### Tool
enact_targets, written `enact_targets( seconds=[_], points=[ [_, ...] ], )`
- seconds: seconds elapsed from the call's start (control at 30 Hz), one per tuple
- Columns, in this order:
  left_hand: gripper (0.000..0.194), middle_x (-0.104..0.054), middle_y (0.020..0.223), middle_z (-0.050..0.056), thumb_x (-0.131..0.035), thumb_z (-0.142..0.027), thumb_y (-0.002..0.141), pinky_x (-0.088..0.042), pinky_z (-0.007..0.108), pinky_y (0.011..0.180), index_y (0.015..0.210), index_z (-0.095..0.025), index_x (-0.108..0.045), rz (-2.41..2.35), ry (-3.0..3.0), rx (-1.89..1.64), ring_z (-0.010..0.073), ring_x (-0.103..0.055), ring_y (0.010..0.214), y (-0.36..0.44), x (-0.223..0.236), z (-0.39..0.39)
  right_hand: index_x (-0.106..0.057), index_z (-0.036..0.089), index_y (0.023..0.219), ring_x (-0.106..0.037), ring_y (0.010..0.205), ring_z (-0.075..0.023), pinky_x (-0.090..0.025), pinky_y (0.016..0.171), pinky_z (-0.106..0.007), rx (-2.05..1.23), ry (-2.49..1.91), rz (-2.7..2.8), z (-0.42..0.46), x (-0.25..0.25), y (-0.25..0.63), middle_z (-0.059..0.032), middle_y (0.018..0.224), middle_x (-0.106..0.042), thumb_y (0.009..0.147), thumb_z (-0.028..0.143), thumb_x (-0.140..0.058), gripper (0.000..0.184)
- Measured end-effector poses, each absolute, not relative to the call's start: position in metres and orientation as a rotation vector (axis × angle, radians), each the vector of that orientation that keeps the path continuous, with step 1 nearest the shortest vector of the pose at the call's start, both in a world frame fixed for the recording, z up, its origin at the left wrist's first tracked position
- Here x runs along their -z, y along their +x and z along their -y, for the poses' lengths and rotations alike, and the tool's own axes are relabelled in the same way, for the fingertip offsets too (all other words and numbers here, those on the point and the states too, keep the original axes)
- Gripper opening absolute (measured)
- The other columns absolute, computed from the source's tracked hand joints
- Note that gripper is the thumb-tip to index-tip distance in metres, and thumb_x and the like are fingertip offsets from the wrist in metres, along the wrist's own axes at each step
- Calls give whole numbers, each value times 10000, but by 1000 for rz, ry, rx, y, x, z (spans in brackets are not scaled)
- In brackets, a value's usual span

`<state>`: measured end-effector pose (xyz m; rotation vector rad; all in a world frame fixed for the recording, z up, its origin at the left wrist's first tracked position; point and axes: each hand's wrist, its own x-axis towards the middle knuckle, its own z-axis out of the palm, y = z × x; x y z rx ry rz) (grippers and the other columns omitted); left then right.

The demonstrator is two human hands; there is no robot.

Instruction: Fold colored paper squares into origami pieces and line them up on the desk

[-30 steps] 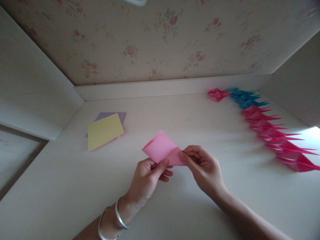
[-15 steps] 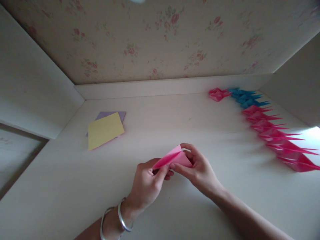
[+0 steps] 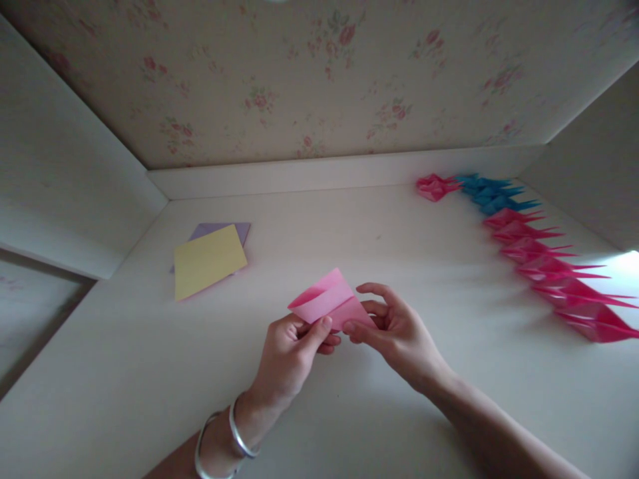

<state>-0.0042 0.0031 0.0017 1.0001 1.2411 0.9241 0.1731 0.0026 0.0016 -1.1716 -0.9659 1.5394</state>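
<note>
A partly folded pink paper (image 3: 329, 299) is held above the white tabletop, one flap curling away at its left side. My left hand (image 3: 294, 352) pinches its lower edge, thumb on top and fingers underneath. At the paper's lower right corner, my right hand (image 3: 392, 329) grips with the thumb in front. The right index finger is raised and bent, apart from the paper's upper edge. Two silver bangles (image 3: 237, 429) circle my left wrist.
Yellow paper (image 3: 210, 263) lies over purple paper (image 3: 242, 231) on the left of the white table (image 3: 150, 372). Along the right stand several folded pink paper figures (image 3: 544, 269) and blue ones (image 3: 492, 193), with another pink figure (image 3: 433, 187) near the back ledge (image 3: 299, 174).
The pink paper has been turned, so its broad face and loose flap now show. My left hand has shifted slightly left and down; the right index finger has come off the paper's top corner.
</note>
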Motion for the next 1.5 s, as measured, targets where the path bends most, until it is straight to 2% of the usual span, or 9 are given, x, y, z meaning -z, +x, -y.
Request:
enact_targets(
  seconds=[0.3, 0.47, 0.63, 0.77, 0.93, 1.1, 1.27, 1.43, 1.5],
  points=[
    [257, -781, 741, 84, -778, -363, 769, -592, 218, 575, 800, -110, -752, -1345, 855, -1120, 163, -726, 636, -18, -5, -19, -580, 204, 1067, -749, 711, -210, -615, 685, -352, -1523, -1249, 863, -7, -3, 180, -62, 855, -779, 709, 349, -816, 452],
    [257, -777, 719, 76, -784, -369, 764, -597, 219, 576, 789, -114, -752, -1376, 884, -1157, 164, -727, 625, -21, -8, -21, -612, 205, 1046, -730, 699, -177, -601, 694, -331, -1539, -1185, 896, -7, -5, 184, -51, 895, -759, 736, 332, -798, 384],
    [257, -766, 659, 73, -730, -374, 823, -598, 233, 566, 759, -128, -770, -1318, 1067, -988, 173, -719, 582, -10, -12, -10, -568, 247, 1184, -707, 839, -180, -557, 735, -303, -1666, -1074, 964, -3, -8, 173, -40, 955, -744, 730, 300, -807, 516],
    [170, -782, 720, 55, -745, -320, 816, -600, 228, 577, 878, -166, -780, -1202, 1112, -924, 174, -731, 632, -6, -15, -5, -688, 180, 909, -651, 681, -145, -497, 632, -253, -1602, -1199, 1058, -1, -4, 167, -9, 755, -711, 777, 382, -763, 253],
    [210, -772, 684, 53, -737, -355, 827, -591, 208, 572, 857, -152, -780, -1242, 1057, -936, 168, -730, 639, -9, -11, -6, -715, 162, 765, -608, 614, -132, -445, 565, -236, -1510, -1359, 1161, -1, 2, 171, -7, 681, -695, 784, 417, -753, 259],
    [231, -770, 680, 57, -756, -362, 808, -576, 197, 539, 829, -133, -776, -1236, 1017, -949, 157, -714, 612, -12, -10, -9, -763, 174, 902, -680, 708, -150, -527, 664, -247, -1629, -1248, 1167, -3, -2, 175, -44, 770, -748, 853, 456, -679, 299],
    [242, -760, 653, 51, -759, -361, 805, -556, 173, 522, 785, -120, -767, -1233, 952, -942, 133, -696, 583, -15, -11, -12, -746, 185, 1030, -727, 684, -150, -576, 646, -255, -1697, -1179, 1206, -5, -8, 177, -78, 997, -763, 895, 458, -627, 326],
    [231, -767, 677, 49, -765, -355, 800, -558, 166, 532, 801, -123, -758, -1278, 911, -960, 136, -709, 617, -17, -11, -16, -693, 218, 1170, -747, 690, -159, -594, 677, -264, -1685, -1160, 1316, -4, -12, 178, -57, 920, -772, 970, 445, -511, 352],
    [246, -774, 704, 59, -755, -369, 810, -568, 174, 548, 818, -123, -760, -1282, 932, -935, 145, -719, 644, -17, -11, -17, -676, 231, 1191, -745, 664, -149, -588, 648, -254, -1666, -1177, 1344, -2, -12, 179, -60, 978, -765, 985, 437, -485, 348]
  ],
)
